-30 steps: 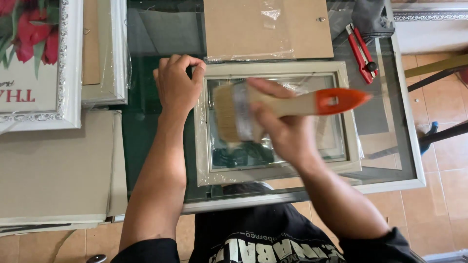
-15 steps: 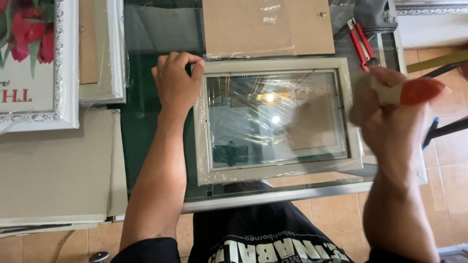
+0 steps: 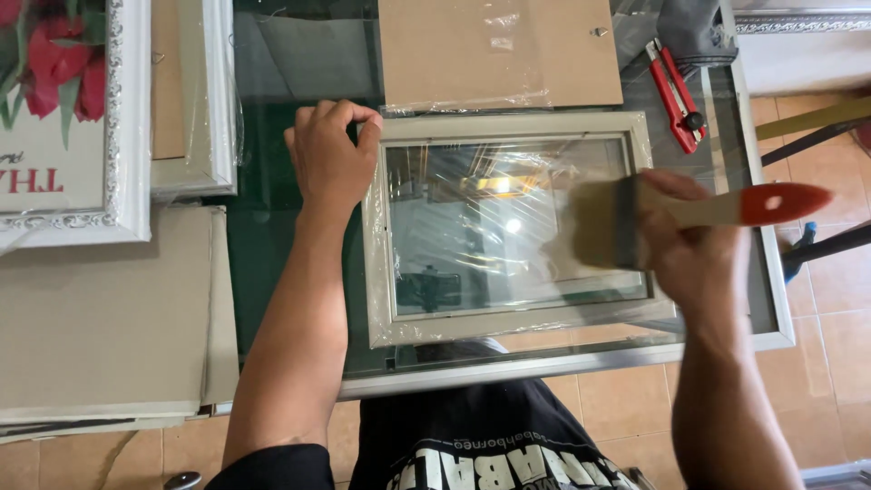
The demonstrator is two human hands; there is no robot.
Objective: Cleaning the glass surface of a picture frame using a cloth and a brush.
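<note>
The step in hand looks like dusting the glass of a picture frame [image 3: 508, 227], which lies flat on the glass-topped desk [image 3: 290, 245] just in front of the person. The left hand [image 3: 331, 159] presses its curled fingers on the frame's upper left corner and grips nothing. The right hand [image 3: 694, 240] is closed around a paintbrush [image 3: 635, 218] with a pale wooden handle tipped in red; its wide, soft bristles hang over the right edge of the pane. The next stroke probably calls for a light, level sweep, with the frame pinned steady. The frame is pale, rectangular and wrapped in crinkled clear film that glares. A brown backing board [image 3: 499, 50] lies above it, a red box cutter [image 3: 676, 91] to the right.
</note>
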